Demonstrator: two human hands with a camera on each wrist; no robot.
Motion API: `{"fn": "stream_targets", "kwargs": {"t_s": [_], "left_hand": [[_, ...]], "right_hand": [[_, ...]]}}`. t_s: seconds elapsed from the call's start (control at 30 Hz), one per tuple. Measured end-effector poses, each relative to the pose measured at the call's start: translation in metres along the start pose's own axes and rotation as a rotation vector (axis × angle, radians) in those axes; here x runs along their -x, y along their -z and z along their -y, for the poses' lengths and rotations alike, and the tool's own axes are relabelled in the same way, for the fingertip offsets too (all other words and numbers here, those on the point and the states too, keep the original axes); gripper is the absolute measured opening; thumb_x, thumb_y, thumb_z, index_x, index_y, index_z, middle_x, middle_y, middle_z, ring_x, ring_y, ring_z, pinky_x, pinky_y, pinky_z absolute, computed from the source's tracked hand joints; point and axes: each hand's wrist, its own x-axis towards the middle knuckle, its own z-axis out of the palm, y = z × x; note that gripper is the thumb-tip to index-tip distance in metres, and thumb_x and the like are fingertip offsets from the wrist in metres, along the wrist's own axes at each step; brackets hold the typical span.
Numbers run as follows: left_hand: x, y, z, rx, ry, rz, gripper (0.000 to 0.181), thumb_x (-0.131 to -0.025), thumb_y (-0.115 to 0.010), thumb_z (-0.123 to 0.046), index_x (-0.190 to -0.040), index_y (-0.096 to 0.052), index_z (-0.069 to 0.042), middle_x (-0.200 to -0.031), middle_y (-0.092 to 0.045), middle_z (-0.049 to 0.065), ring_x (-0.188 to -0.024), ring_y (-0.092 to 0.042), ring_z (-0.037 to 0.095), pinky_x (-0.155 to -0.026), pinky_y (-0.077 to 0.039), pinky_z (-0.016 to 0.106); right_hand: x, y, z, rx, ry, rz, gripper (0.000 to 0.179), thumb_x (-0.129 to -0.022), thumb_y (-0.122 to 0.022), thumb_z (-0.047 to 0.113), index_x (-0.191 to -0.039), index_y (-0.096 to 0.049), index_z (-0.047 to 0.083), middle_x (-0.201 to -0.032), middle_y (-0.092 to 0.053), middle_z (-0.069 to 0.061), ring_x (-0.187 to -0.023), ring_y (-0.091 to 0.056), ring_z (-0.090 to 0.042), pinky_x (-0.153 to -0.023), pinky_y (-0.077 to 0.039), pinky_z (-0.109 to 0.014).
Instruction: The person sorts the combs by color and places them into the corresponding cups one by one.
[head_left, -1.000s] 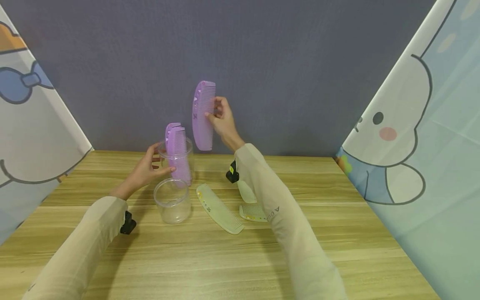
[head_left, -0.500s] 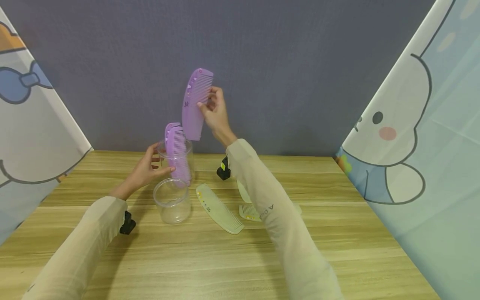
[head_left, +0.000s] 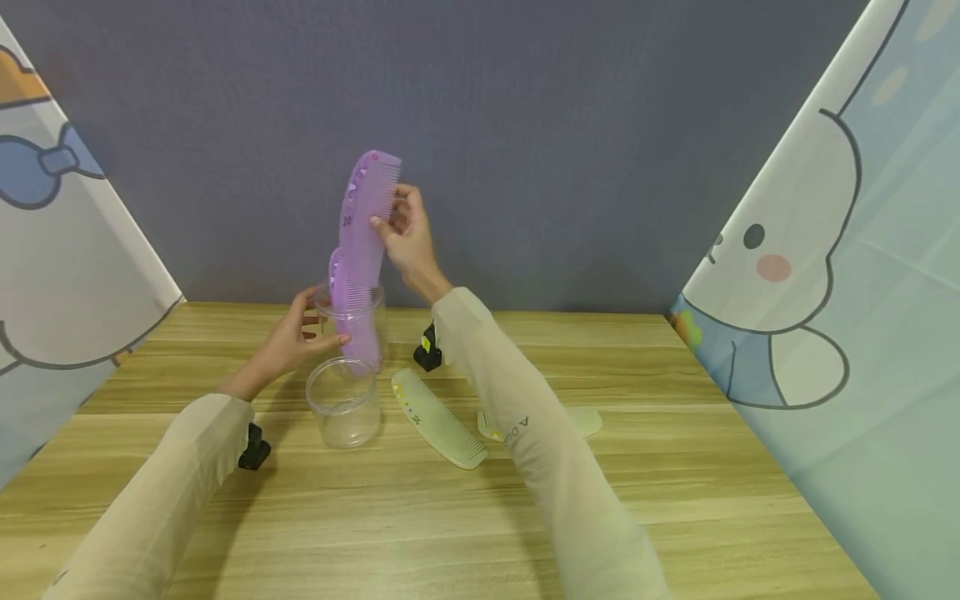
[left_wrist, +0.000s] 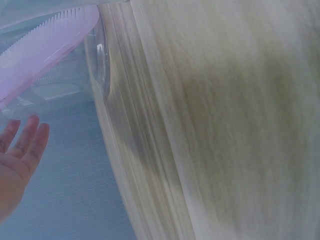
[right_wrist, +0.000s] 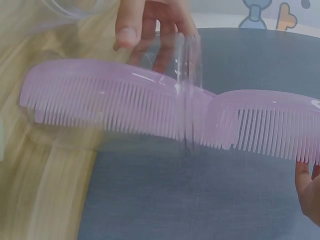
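My right hand (head_left: 408,242) pinches a purple comb (head_left: 358,208) by its toothed side, holding it upright above a clear plastic jar (head_left: 383,327). The comb's lower end is at the jar's mouth and overlaps the purple combs (head_left: 360,337) standing inside. My left hand (head_left: 287,343) holds this jar from the left, thumb in front and fingers behind. In the right wrist view, the left thumb (right_wrist: 128,32) lies along the jar's wall, and the held comb (right_wrist: 270,120) is by the rim. Left fingertips (left_wrist: 42,131) show beside the jar in the left wrist view.
A second clear jar (head_left: 348,427) stands in front of the first. To its right a pale green comb (head_left: 438,421) lies flat on the wooden table (head_left: 360,525). More pale green comb (head_left: 583,420) shows past the right sleeve, partly covered. A grey panel (head_left: 570,167) rises behind.
My right hand has carried the purple comb leftward, first up, then down over the back jar's mouth. The left hand and both jars have stayed in place.
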Motion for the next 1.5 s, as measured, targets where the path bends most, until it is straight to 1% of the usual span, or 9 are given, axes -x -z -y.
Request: {"fn": "stream_targets", "kwargs": {"t_s": [0.03,0.17,0.23,0.33,0.43,0.67,0.87,1.17,1.5], "left_hand": [[0.001,0.000,-0.001,0.002,-0.003,-0.001,0.091,-0.080,-0.071,-0.023,-0.144,-0.009,-0.004,-0.135,-0.031,0.032,-0.112,-0.043,0.053,-0.087,-0.041,0.064],[0.006,0.002,-0.023,0.009,0.002,0.003,0.087,-0.081,-0.069,-0.014,-0.142,-0.010,0.002,-0.133,-0.030,0.036,-0.111,-0.043,0.055,-0.086,-0.041,0.065],[0.007,0.003,-0.026,0.005,0.006,0.008,0.087,-0.081,-0.069,-0.011,-0.142,-0.009,0.003,-0.133,-0.030,0.037,-0.111,-0.042,0.056,-0.086,-0.040,0.065],[0.004,0.002,-0.016,0.001,0.006,0.005,0.089,-0.081,-0.069,-0.014,-0.143,-0.007,0.001,-0.134,-0.030,0.035,-0.112,-0.042,0.055,-0.086,-0.040,0.065],[0.001,0.002,-0.004,-0.002,-0.004,-0.004,0.092,-0.080,-0.071,-0.016,-0.145,-0.006,-0.004,-0.134,-0.031,0.033,-0.112,-0.044,0.054,-0.086,-0.042,0.064],[0.003,0.002,-0.005,-0.003,-0.003,-0.002,0.093,-0.080,-0.071,-0.019,-0.145,-0.006,-0.005,-0.134,-0.032,0.032,-0.112,-0.044,0.054,-0.086,-0.042,0.063],[0.004,0.002,-0.006,-0.001,0.005,0.004,0.092,-0.080,-0.070,-0.018,-0.145,-0.005,-0.005,-0.134,-0.031,0.033,-0.112,-0.043,0.054,-0.086,-0.042,0.064],[0.011,0.004,-0.035,0.005,0.009,0.007,0.088,-0.080,-0.069,-0.009,-0.141,-0.008,0.006,-0.131,-0.031,0.038,-0.111,-0.041,0.058,-0.086,-0.040,0.065],[0.004,0.001,-0.005,-0.003,0.011,-0.007,0.093,-0.080,-0.071,-0.020,-0.145,-0.006,-0.005,-0.134,-0.032,0.033,-0.112,-0.044,0.053,-0.087,-0.042,0.063]], "right_hand": [[0.001,-0.001,-0.001,0.007,-0.005,0.005,0.037,-0.085,-0.050,-0.014,-0.118,-0.039,-0.002,-0.115,-0.053,-0.023,-0.093,-0.056,-0.020,-0.078,-0.050,-0.019],[0.003,-0.005,-0.011,0.022,-0.023,0.021,0.038,-0.085,-0.051,-0.013,-0.119,-0.040,-0.001,-0.116,-0.054,-0.023,-0.095,-0.056,-0.022,-0.078,-0.051,-0.020],[0.003,-0.006,-0.019,0.019,-0.027,0.025,0.038,-0.084,-0.052,-0.013,-0.118,-0.040,0.000,-0.115,-0.055,-0.023,-0.095,-0.057,-0.023,-0.078,-0.051,-0.021],[0.004,-0.007,-0.029,0.024,-0.025,0.035,0.038,-0.084,-0.053,-0.013,-0.118,-0.041,-0.001,-0.116,-0.055,-0.025,-0.097,-0.058,-0.028,-0.079,-0.051,-0.023],[0.014,-0.009,-0.024,0.042,-0.024,0.041,0.037,-0.083,-0.052,-0.014,-0.118,-0.040,-0.004,-0.116,-0.055,-0.027,-0.099,-0.057,-0.033,-0.077,-0.050,-0.021],[0.025,-0.011,-0.030,0.070,-0.054,0.052,0.039,-0.082,-0.052,-0.015,-0.118,-0.040,-0.006,-0.114,-0.056,-0.029,-0.099,-0.057,-0.038,-0.073,-0.049,-0.018],[0.022,-0.011,-0.059,0.090,-0.081,0.055,0.039,-0.082,-0.054,-0.014,-0.117,-0.041,-0.002,-0.113,-0.058,-0.026,-0.094,-0.059,-0.033,-0.074,-0.052,-0.024],[0.024,-0.010,-0.072,0.120,-0.094,0.047,0.042,-0.082,-0.054,-0.013,-0.118,-0.039,0.000,-0.115,-0.057,-0.024,-0.095,-0.057,-0.028,-0.075,-0.050,-0.023],[0.024,-0.010,-0.070,0.110,-0.100,0.040,0.040,-0.082,-0.056,-0.011,-0.118,-0.042,0.001,-0.111,-0.057,-0.024,-0.083,-0.055,-0.016,-0.069,-0.050,-0.020]]}}
